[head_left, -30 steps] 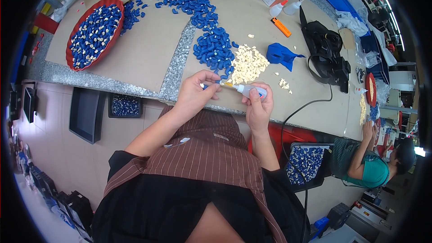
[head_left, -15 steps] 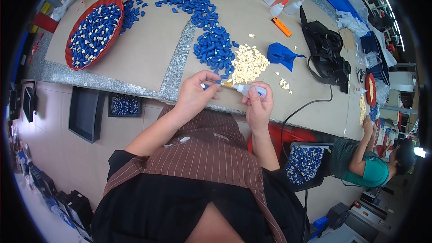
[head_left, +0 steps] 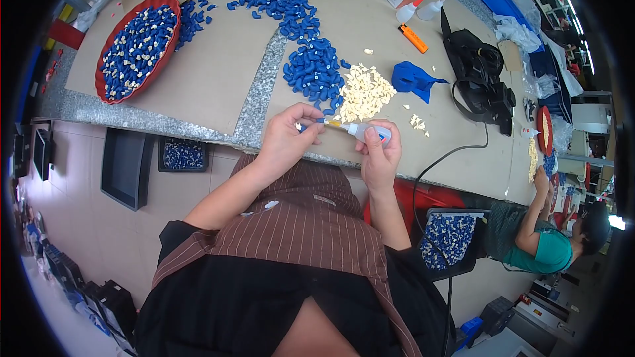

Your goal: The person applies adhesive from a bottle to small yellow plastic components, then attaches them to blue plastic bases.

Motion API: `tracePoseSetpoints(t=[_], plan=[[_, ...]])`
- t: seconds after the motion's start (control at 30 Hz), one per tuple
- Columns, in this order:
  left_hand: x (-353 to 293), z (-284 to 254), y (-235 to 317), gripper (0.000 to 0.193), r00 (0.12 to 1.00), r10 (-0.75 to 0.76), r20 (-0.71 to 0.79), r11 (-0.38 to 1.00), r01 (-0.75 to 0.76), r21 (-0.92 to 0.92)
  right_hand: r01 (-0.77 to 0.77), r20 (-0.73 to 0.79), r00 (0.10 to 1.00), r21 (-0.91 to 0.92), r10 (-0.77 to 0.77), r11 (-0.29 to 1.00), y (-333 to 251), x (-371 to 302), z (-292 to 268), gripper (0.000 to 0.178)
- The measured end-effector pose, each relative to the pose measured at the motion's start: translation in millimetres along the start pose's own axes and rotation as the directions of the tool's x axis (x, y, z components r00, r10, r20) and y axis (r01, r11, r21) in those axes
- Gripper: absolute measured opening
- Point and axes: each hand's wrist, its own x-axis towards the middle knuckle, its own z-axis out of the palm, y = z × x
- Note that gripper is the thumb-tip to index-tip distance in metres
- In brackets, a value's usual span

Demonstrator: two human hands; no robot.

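Between the thumb and index finger of my left hand (head_left: 289, 133) is a small curved blue piece (head_left: 321, 121). A second blue piece with a cream tip (head_left: 301, 127) shows in the same hand, lower in the fingers. My right hand (head_left: 381, 153) is closed round a small white squeeze bottle (head_left: 368, 133) tipped on its side. Its yellowish nozzle (head_left: 336, 123) points left and reaches the blue piece; whether they touch is too small to tell. Just beyond my hands lie a heap of blue pieces (head_left: 311, 69) and a pile of cream bits (head_left: 366, 92).
At the left stands a red scalloped tray (head_left: 173, 10) of blue and cream pieces. An orange cutter (head_left: 413, 38), a blue cloth-like scrap (head_left: 413, 81) and a black strapped device (head_left: 486, 86) lie to the right. A cable (head_left: 456, 152) crosses the table edge. A co-worker (head_left: 552, 248) sits at far right.
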Motion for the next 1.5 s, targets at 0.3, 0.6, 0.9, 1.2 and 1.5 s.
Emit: tracePoseSetpoints(t=[0.3,0.6,0.9,1.2,1.5], plan=[[-0.5,0.5,-0.2,0.015,1.0,0.007,-0.014,1.0,-0.007,-0.007,-0.032,-0.007,0.999,0.036,0.033,0.999,-2.6,-0.3,0.0,0.018],[-1.5,-0.8,-3.3,0.015,0.999,-0.037,-0.013,0.998,0.037,-0.051,-0.092,-0.023,0.995,0.262,0.102,0.961,-18.0,5.9,-9.4,0.027],[4.3,17.8,-4.8,0.015,0.997,0.079,0.008,0.995,-0.079,0.066,-0.176,0.007,0.984,-0.017,0.176,0.984,-29.9,9.2,-15.4,0.033],[-6.6,-0.6,-2.0,0.019,0.998,0.03,-0.06,0.996,-0.034,-0.08,-0.148,-0.117,0.988,-0.62,0.097,0.77,-8.5,13.4,14.7,0.014],[-7.8,-2.1,-6.8,0.021,0.991,0.093,-0.095,0.994,-0.097,-0.039,-0.001,-0.033,0.997,-0.924,-0.076,0.383,-8.3,14.4,31.5,0.015]])
